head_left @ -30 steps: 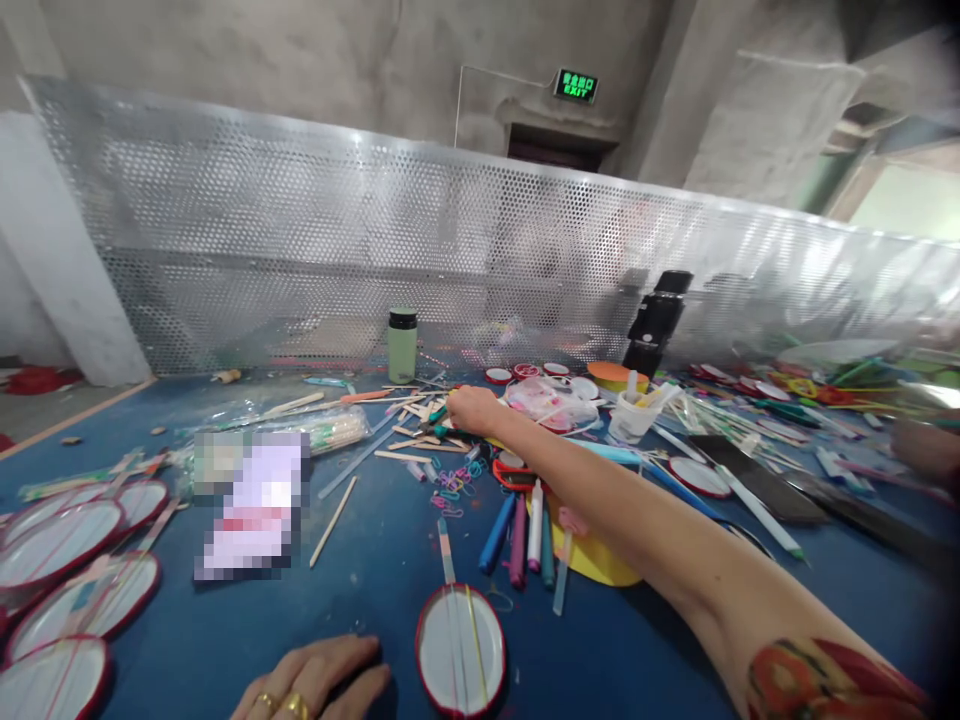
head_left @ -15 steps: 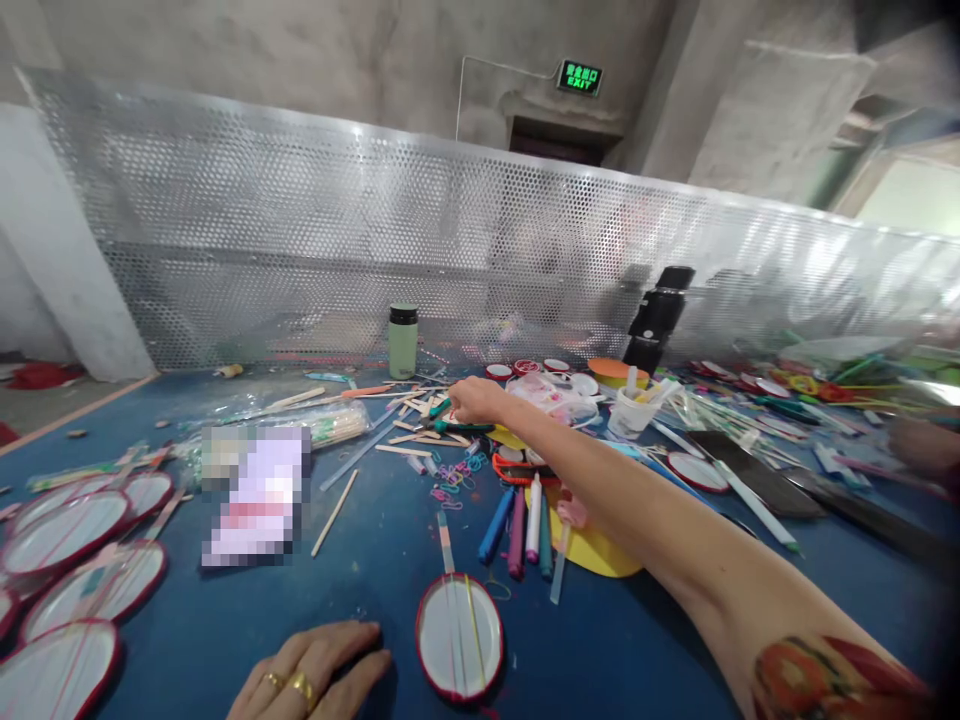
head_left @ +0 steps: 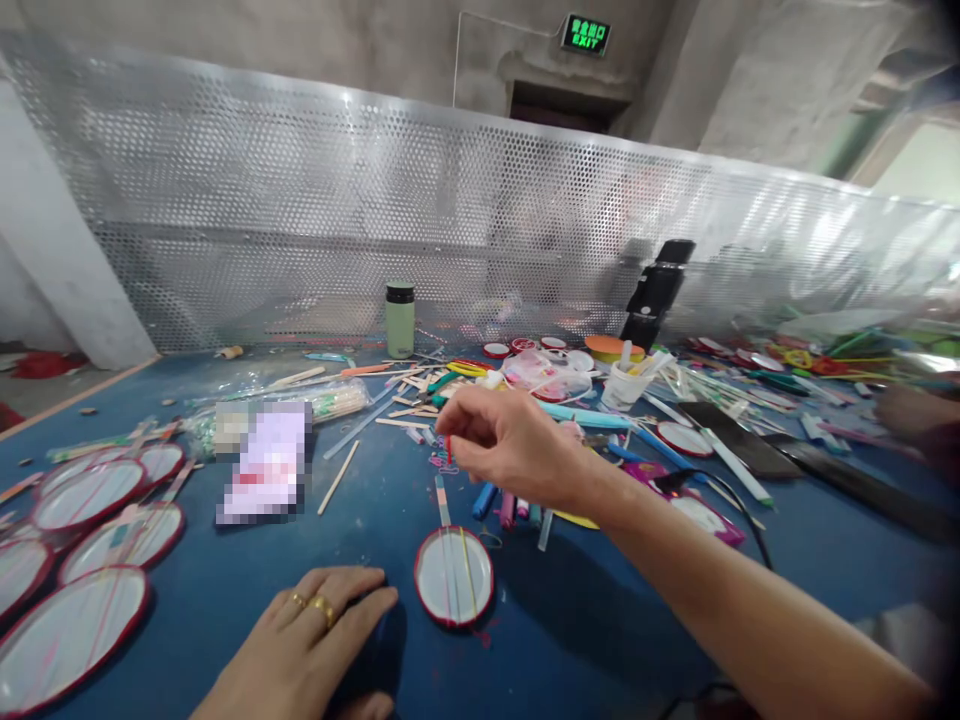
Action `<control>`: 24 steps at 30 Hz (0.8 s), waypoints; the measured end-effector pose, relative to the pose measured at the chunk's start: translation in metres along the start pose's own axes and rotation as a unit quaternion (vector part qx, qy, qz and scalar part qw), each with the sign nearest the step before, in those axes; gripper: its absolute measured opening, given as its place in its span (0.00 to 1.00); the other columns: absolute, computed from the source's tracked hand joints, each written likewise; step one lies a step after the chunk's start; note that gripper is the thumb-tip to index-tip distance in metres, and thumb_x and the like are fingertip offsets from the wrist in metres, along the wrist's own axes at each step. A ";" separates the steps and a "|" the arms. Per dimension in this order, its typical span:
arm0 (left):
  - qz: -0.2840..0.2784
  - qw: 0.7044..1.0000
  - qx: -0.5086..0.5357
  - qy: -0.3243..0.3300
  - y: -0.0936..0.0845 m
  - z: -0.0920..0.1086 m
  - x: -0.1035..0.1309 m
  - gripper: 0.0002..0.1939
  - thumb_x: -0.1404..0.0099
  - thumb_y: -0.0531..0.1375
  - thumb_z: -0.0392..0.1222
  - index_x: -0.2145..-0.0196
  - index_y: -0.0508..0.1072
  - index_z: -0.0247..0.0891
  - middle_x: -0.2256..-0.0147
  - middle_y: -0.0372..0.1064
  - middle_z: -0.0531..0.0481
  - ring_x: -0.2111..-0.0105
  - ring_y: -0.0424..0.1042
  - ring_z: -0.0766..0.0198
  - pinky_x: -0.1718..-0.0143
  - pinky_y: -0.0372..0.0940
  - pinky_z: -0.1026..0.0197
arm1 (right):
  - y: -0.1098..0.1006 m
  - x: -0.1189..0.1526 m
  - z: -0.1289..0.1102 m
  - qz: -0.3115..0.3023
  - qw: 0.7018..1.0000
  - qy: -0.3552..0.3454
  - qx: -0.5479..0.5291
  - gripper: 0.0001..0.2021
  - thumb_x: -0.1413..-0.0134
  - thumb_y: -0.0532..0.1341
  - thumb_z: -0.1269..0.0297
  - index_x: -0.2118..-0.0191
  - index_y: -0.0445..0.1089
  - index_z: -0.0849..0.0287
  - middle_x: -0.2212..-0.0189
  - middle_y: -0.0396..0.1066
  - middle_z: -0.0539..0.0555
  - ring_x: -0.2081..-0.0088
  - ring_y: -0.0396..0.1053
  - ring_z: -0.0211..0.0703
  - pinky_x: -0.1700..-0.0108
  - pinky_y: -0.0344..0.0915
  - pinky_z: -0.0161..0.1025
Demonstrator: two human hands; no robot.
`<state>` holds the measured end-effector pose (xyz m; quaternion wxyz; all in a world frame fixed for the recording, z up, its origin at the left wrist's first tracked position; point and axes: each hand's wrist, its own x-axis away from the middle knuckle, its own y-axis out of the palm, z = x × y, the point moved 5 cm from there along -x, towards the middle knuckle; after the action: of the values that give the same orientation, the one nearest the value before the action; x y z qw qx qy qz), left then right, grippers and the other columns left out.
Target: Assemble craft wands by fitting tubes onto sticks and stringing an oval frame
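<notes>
My right hand (head_left: 499,440) is above the middle of the table, thumb and fingers pinched together on a small red piece (head_left: 448,450) whose kind I cannot make out. Below it are colourful paper clips (head_left: 439,461) and several markers (head_left: 508,510), partly covered by the hand. A round white lid (head_left: 454,578) with a red rim lies in front of me, with a yellow band and pale strips across it and a thin stick (head_left: 442,498) at its far side. To its left, my left hand (head_left: 315,620), with two gold rings, rests open with its fingers stretched out, touching nothing but the table.
Several similar lids (head_left: 94,495) overlap at the left. Wooden sticks (head_left: 339,478), a pack of sticks (head_left: 341,405) and a green bottle (head_left: 400,322) stand or lie farther back. A white cup (head_left: 622,388), a black bottle (head_left: 658,295) and another person's hand (head_left: 911,410) are at the right.
My right hand has come back from the sticks and green-handled tool toward me, and a small red piece now shows at its fingertips. My left hand stays beside the lid.
</notes>
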<state>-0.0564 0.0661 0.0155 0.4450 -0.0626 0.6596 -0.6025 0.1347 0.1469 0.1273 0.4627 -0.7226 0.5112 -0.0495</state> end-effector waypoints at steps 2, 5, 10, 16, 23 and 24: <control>-0.008 0.998 0.041 0.041 -0.015 0.006 -0.015 0.20 0.38 0.59 0.50 0.48 0.70 0.49 0.53 0.76 0.50 0.57 0.75 0.57 0.58 0.70 0.61 | 0.009 0.013 0.000 -0.007 0.999 0.020 -0.025 0.05 0.49 0.58 0.77 0.70 0.70 0.62 0.80 0.65 0.45 0.77 0.62 0.30 0.74 0.57 0.28; -0.073 0.993 0.068 -0.064 -0.025 0.000 -0.046 0.18 0.35 0.56 0.48 0.47 0.69 0.48 0.50 0.73 0.49 0.53 0.74 0.56 0.55 0.68 0.59 | 0.021 0.024 0.005 -0.018 0.998 0.034 -0.043 0.04 0.47 0.61 0.73 0.71 0.72 0.62 0.80 0.66 0.45 0.77 0.61 0.29 0.74 0.56 0.28; -0.133 0.954 0.184 -0.197 -0.015 0.003 -0.085 0.14 0.35 0.55 0.51 0.57 0.72 0.41 0.64 0.75 0.50 0.68 0.73 0.59 0.70 0.66 0.61 | 0.032 0.035 0.016 -0.022 0.995 0.070 -0.062 0.04 0.47 0.62 0.71 0.71 0.72 0.61 0.80 0.67 0.45 0.77 0.62 0.29 0.75 0.56 0.27; -0.084 0.958 0.199 -0.190 -0.006 0.018 -0.092 0.07 0.36 0.58 0.45 0.67 0.70 0.40 0.72 0.71 0.54 0.71 0.69 0.63 0.70 0.59 0.63 | 0.033 0.054 0.018 -0.035 0.982 0.152 -0.108 0.03 0.48 0.60 0.71 0.72 0.68 0.60 0.81 0.67 0.45 0.79 0.65 0.31 0.78 0.57 0.27; -0.054 0.958 0.258 -0.114 -0.007 0.028 -0.087 0.08 0.32 0.52 0.38 0.69 0.68 0.40 0.75 0.66 0.58 0.75 0.64 0.70 0.73 0.56 0.68 | 0.023 0.074 0.011 -0.024 0.985 0.120 -0.122 0.04 0.45 0.61 0.68 0.69 0.71 0.60 0.78 0.66 0.45 0.76 0.62 0.30 0.75 0.57 0.28; -0.061 0.955 0.266 -0.118 -0.007 0.029 -0.086 0.08 0.33 0.52 0.37 0.70 0.68 0.40 0.76 0.65 0.58 0.75 0.64 0.70 0.73 0.56 0.68 | 0.023 0.075 0.011 -0.023 0.982 0.117 -0.144 0.03 0.45 0.62 0.68 0.69 0.71 0.60 0.77 0.65 0.46 0.76 0.62 0.30 0.75 0.58 0.27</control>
<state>0.0107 0.0965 0.0692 0.4826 -0.0522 0.4133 -0.7704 0.1598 0.0932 0.0742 0.2897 -0.7824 0.5468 -0.0699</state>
